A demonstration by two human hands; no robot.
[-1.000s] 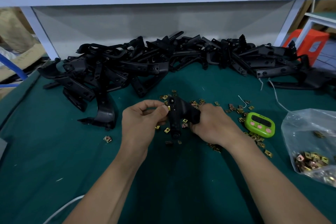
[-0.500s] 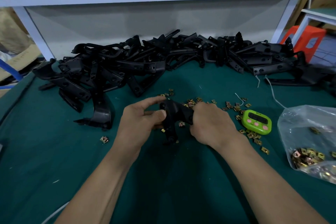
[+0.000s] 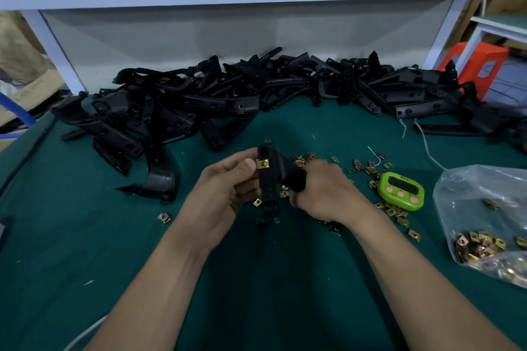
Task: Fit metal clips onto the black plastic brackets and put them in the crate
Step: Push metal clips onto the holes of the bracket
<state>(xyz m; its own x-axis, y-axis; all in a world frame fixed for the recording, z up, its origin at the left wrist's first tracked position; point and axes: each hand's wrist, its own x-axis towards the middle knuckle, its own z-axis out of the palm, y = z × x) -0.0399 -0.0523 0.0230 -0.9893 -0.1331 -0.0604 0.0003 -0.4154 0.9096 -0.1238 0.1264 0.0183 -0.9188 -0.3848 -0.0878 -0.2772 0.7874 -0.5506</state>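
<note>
- A black plastic bracket is held just above the bench, between both hands. The left grip curls round its upright arm, thumb pressing beside a brass clip. The right grip wraps the other arm.
- The bracket looks light and stiff, with smooth faces that could twist in the fingers. Holding both arms, close to the clip seat, seems the surest hold.
- The clip looks small, thin and springy, and is probably best pushed home by its flat back with a thumb pad.
- Loose clips lie under and to the right of the right grip, and the bracket pile lies beyond both grips. No crate shows.
- Half a second ago the left forefinger stretched over the bracket's top and no clip showed there. Now the clip sits on that end, facing the camera.
</note>
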